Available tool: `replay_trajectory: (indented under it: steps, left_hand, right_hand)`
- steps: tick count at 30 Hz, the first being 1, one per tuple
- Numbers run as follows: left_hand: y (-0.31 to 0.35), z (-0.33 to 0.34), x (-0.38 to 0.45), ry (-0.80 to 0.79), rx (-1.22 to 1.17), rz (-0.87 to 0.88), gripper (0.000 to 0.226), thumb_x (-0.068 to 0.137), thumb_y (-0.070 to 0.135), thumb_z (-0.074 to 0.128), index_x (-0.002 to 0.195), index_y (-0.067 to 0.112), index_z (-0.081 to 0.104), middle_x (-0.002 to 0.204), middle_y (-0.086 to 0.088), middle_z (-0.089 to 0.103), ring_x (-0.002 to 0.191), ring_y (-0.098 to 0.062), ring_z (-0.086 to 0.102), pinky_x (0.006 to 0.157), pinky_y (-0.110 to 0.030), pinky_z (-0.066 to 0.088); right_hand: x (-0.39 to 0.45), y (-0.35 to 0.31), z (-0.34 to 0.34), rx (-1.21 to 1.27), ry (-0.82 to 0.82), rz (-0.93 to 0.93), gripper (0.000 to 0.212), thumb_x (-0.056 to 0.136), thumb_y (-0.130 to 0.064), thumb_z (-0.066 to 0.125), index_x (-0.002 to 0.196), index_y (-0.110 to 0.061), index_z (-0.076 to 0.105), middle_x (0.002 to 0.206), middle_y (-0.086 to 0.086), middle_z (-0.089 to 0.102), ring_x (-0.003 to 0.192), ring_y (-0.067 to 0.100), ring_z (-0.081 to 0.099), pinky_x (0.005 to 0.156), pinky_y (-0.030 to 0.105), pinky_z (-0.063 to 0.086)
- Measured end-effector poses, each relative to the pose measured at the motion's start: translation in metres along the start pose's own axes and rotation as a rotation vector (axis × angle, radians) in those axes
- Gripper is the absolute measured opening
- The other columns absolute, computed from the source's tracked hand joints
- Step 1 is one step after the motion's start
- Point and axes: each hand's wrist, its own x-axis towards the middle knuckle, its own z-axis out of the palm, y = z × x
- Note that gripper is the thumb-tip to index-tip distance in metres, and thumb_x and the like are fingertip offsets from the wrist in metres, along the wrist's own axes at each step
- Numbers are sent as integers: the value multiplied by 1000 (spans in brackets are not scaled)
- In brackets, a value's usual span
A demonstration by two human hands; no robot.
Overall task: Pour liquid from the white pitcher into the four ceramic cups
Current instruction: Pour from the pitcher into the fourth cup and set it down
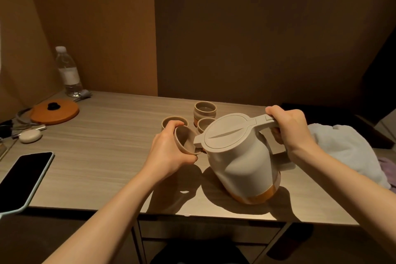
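My right hand (289, 126) grips the handle of the white pitcher (242, 163), which has an orange band at its base and is tilted to the left, spout low. My left hand (169, 152) holds a beige ceramic cup (185, 142) tipped toward the spout, its mouth right at it. Three more cups stand on the wooden table (102, 148) behind: one (171, 121) just beyond my left hand, one (204, 109) farther back, one (204, 124) partly hidden by the pitcher lid. No stream is visible.
A dark phone (23, 180) lies at the front left edge. An orange lid (54, 111), a small white case (30, 136), cables and a water bottle (68, 73) sit at the back left. A pale towel (351, 152) lies at the right.
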Motion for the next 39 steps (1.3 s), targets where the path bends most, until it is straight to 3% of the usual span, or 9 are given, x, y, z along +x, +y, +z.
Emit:
replay_trajectory:
  steps: [7,17,25,39]
  left_hand:
    - [0,-4,-1,-14,3,9,91,53,22,91,131,26,45,126,4,58,116,-17,52,87,-27,43]
    - [-6,-9,-8,-4,-32,-3,88,56,18,91,130,26,45,115,13,50,106,-6,45,84,-23,41]
    - [-16,-11,-10,-3,-13,-4,92,54,20,90,134,27,43,127,3,56,119,-18,50,91,-30,45]
    - [-23,-12,-11,-3,20,1,95,52,24,90,134,29,41,129,5,56,122,-19,49,97,-41,48]
  right_hand:
    - [3,-6,8,-53,-25,-35,46,87,-24,54,44,-9,49,36,-4,39,37,8,34,42,22,28]
    - [7,-16,21,-109,-52,-68,48,83,-24,55,38,-13,44,39,2,37,38,10,31,48,28,28]
    - [8,-20,29,-165,-75,-109,50,83,-25,54,35,-14,44,36,1,37,38,13,32,51,30,30]
    - [10,-25,38,-221,-96,-112,49,85,-26,56,38,-14,47,35,-4,40,41,14,35,54,31,32]
